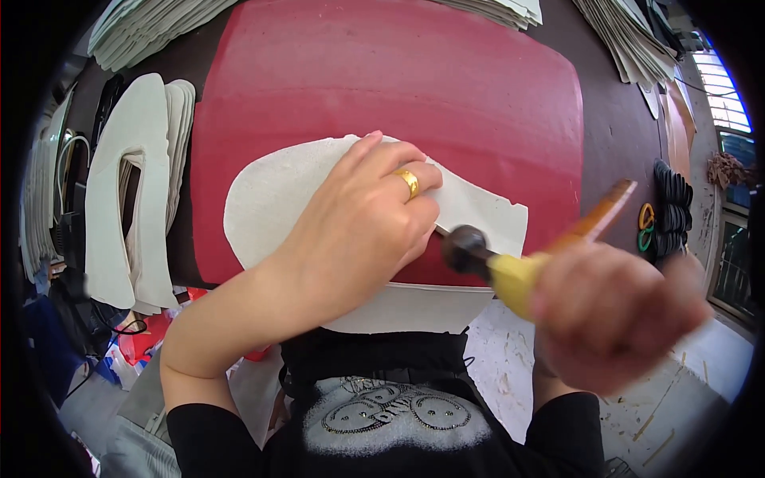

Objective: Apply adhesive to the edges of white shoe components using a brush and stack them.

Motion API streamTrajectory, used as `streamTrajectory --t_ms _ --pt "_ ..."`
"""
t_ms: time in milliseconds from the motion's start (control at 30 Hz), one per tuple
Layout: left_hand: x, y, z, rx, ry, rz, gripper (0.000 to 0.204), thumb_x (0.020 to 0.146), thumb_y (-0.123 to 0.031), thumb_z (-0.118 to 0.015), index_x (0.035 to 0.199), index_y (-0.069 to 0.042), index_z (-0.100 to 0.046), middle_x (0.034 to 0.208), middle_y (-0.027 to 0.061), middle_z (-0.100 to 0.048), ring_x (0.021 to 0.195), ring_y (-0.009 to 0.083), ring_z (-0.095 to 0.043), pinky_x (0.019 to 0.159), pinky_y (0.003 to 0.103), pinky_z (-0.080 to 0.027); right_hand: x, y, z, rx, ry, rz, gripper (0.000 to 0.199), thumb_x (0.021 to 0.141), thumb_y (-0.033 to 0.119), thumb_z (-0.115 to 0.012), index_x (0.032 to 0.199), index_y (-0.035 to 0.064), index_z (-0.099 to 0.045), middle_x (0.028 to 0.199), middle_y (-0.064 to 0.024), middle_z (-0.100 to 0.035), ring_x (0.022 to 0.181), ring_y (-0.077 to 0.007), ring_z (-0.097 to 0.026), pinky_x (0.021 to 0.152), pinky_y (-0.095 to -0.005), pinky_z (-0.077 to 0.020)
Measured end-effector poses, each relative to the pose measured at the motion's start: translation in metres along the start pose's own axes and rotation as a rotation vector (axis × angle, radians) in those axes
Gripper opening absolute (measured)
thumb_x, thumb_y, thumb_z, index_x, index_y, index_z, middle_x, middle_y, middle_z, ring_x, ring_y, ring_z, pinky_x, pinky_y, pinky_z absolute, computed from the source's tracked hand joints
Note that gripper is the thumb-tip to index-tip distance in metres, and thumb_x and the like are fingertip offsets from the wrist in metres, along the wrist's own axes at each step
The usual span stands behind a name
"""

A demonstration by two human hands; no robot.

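Note:
A cream, curved sheet piece [271, 191], like cut leather or fabric, lies on a red mat. My left hand [366, 207], with a gold ring, rests across it with fingers bent and gripping near its far edge; the thumb and whatever lies under the palm are hidden. Close to the right of that hand is the dark round head of a hammer [464, 248], tilted above the sheet. My right hand [613, 311], blurred by motion, is closed round the hammer's yellow grip. From the same fist sticks a flat orange-brown tool [598, 215] whose kind is unclear.
The red mat [398, 72] covers the brown table's middle. Left of it stand stacked cream U-shaped pieces [123, 191]; more stacks [159, 28] lie along the far edge. At the right are scissors with orange and green handles [645, 227] beside black looped items [673, 203].

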State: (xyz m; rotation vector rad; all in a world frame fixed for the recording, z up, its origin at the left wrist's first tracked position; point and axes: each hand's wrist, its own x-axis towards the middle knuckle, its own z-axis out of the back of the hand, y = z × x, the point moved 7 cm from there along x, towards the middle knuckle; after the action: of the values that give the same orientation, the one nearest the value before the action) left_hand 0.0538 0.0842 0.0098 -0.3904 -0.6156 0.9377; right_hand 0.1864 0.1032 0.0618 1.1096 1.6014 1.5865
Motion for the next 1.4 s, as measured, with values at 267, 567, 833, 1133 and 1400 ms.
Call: streamTrajectory --t_ms 267,567,833,1133,1400 --pt "-0.012 0.011 0.013 0.095 -0.079 0.065 0.008 0.078 -0.009 -0.065 0.074 -0.005 -0.060 0.103 0.0069 -0.062 0.115 0.0276 -0.053 0.106 0.051 -0.036 0.012 0.005 -0.014 0.016 0.037 0.079 0.037 0.107 0.039 -0.028 0.079 0.0171 -0.038 0.046 0.0039 -0.036 0.036 -0.0108 -0.037 0.047 -0.0259 -0.0393" --pt "-0.012 0.012 0.019 0.144 -0.078 0.125 0.007 0.077 -0.008 -0.066 0.076 -0.005 -0.060 0.104 0.0067 -0.062 0.114 0.0263 -0.054 0.106 0.053 -0.036 0.028 -0.002 -0.021 -0.184 0.046 -0.008 0.034 0.107 0.036 -0.026 0.082 0.0163 -0.036 0.045 0.0041 -0.034 0.035 -0.0112 -0.036 0.045 -0.0270 -0.0389" --pt "-0.020 0.022 0.027 0.120 -0.088 0.077 0.007 0.075 -0.006 -0.065 0.075 -0.004 -0.059 0.104 0.0070 -0.062 0.110 0.0265 -0.055 0.106 0.050 -0.038 0.032 -0.008 -0.039 -0.310 0.117 0.053 0.033 0.108 0.035 -0.024 0.083 0.0156 -0.036 0.045 0.0034 -0.034 0.035 -0.0111 -0.034 0.043 -0.0283 -0.0379" --pt "-0.034 0.028 0.032 0.161 -0.217 0.219 0.006 0.074 -0.003 -0.064 0.076 -0.003 -0.059 0.103 0.0081 -0.062 0.103 0.0260 -0.057 0.093 0.042 -0.046 0.049 -0.012 -0.046 -0.260 0.053 0.014 0.034 0.108 0.035 -0.024 0.083 0.0147 -0.037 0.046 0.0018 -0.035 0.037 -0.0113 -0.036 0.045 -0.0277 -0.0387" --pt "-0.039 0.030 0.043 0.087 -0.325 0.241 0.006 0.074 -0.002 -0.064 0.076 -0.002 -0.059 0.102 0.0079 -0.062 0.098 0.0260 -0.058 0.082 0.039 -0.049 0.047 -0.009 -0.057 -0.175 0.070 0.010 0.035 0.108 0.035 -0.023 0.084 0.0150 -0.038 0.048 0.0018 -0.036 0.039 -0.0116 -0.037 0.047 -0.0268 -0.0381"
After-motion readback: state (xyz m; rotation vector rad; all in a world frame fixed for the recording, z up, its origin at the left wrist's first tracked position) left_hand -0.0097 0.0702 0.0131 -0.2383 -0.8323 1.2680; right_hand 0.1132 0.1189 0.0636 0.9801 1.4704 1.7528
